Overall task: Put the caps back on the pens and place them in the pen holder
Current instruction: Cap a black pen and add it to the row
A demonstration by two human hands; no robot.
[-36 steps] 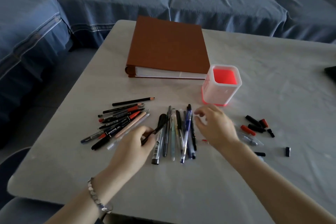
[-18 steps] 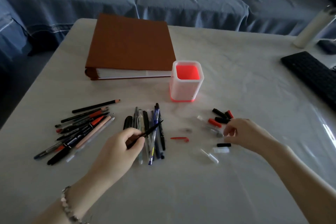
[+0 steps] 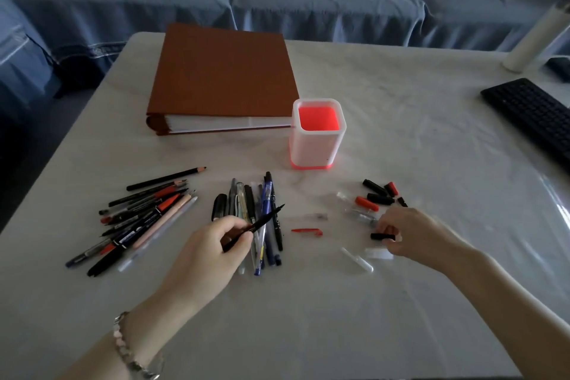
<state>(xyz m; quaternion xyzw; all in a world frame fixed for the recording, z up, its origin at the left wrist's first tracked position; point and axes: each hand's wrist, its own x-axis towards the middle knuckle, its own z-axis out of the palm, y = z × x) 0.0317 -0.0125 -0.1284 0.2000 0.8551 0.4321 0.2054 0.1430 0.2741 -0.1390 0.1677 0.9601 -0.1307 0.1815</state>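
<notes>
Head view: uncapped black pen (image 3: 257,226) sits in the left hand (image 3: 212,251), tip pointing up and right, raised over the middle pen pile (image 3: 256,219).
Left fingers: pinched narrow on the pen's lower barrel, so the tip end sticks out free past the fingers (image 3: 237,233).
Right hand (image 3: 413,236): down among the loose caps (image 3: 377,197), fingertips closing in on a black cap (image 3: 382,236). Can't really tell if it's gripped yet or just touched, since the hand's a bit blurry.
Cap vs fingers: black cap lies flat on the table (image 3: 308,318), right at the thumb side of the right hand and poking out to the left of it. A white cap (image 3: 377,253) is just beside it, nearer the camera.
Step in hand: looks like grabbing the matching cap for the pen, I'd guess.
How to do it well: pick the cap by its closed end so the open mouth faces the pen tip, bring both hands together in the gap between piles, line it up straight and push till it seats. Don't snag the white cap next to it.
Holder (image 3: 317,133): upright behind both piles, next to the binder (image 3: 225,77), looks empty so far.
Left pile (image 3: 145,219): pencils and markers, well off to the left.
</notes>
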